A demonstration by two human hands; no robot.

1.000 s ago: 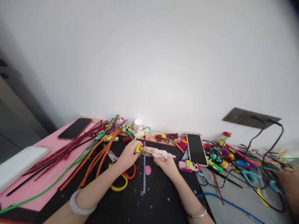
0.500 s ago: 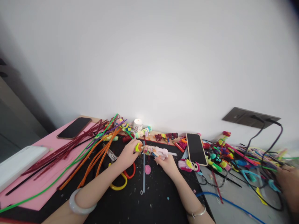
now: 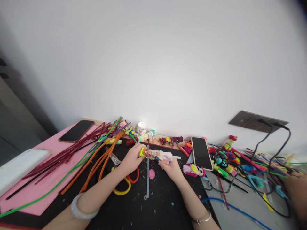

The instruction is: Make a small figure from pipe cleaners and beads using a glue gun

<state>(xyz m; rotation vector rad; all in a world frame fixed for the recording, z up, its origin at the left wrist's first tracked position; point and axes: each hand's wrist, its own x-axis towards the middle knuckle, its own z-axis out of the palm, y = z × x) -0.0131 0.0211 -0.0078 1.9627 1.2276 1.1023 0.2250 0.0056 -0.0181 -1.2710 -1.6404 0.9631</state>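
My right hand is wrapped around a pale pink hot glue gun, its body speckled with coloured bits. A translucent glue stick pokes out of its back end. The nozzle points left at a small yellow and orange fuzzy piece, pinched in the fingers of my left hand. Whether the nozzle touches the piece I cannot tell. Below the hands, a long glue stick and a pink disc lie on the black mat. Scissors with yellow and red handles rest by my left forearm.
Orange pipe cleaners and dark red ones spread on the left, near a dark phone. A paper cup stands at the wall. Another phone, cables and a craft pile lie right. Another person's hand is far right.
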